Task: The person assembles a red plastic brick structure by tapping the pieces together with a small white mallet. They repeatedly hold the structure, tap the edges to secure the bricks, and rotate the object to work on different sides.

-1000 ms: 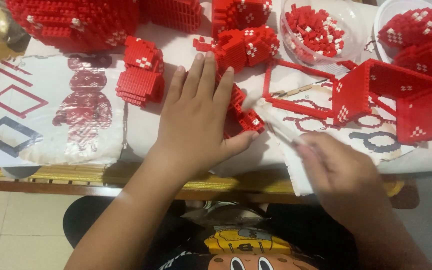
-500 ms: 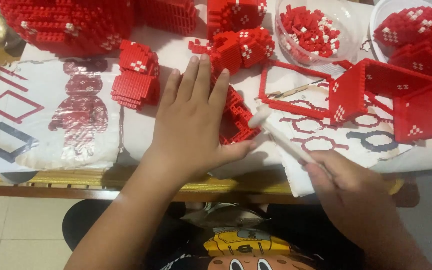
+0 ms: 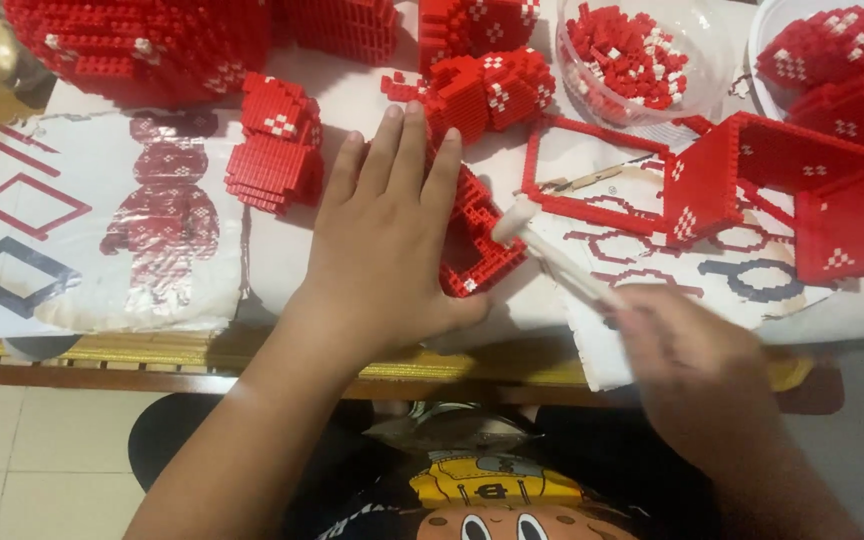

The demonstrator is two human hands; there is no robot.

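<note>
Red brick frame pinned under flat, open left hand; right hand grips small white hammer beside it.

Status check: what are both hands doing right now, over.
Left hand flat on red brick piece. Right hand grips small white hammer, head beside it. Nothing between.

A home hobby table, crowded with red brick models, tiled floor below.
</note>
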